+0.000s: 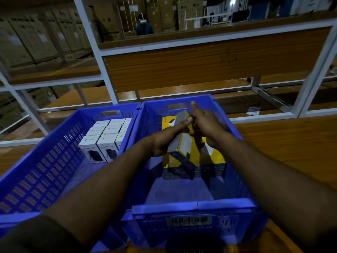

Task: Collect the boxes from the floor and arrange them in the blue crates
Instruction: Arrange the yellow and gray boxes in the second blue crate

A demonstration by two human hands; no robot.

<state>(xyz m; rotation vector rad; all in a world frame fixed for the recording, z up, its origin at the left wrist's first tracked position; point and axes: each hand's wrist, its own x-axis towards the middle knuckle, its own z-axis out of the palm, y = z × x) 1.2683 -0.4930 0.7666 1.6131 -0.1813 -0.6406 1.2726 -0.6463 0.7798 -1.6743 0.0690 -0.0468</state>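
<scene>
A warehouse: stacked cardboard cartons (42, 39), metal shelving (102, 57), blue crates (45, 161).

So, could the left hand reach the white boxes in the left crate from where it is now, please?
Probably yes: the white boxes stand uncovered in the open-topped left crate, but the left hand grips a yellow box first.

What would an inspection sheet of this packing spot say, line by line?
Surface: two blue perforated plastic crates, left crate and right crate, side by side on a brown wooden surface.
Job's things: white upright boxes stand in rows in the left crate; yellow and dark boxes lie in the right crate; one yellow and grey box is held above them.
Clutter: a white paper slip on the wooden shelf.
Grippers: left hand and right hand both grip the held box.
Cables: nothing seen.
Surroundings: white metal racking, stacked brown cartons, a person far behind.
</scene>
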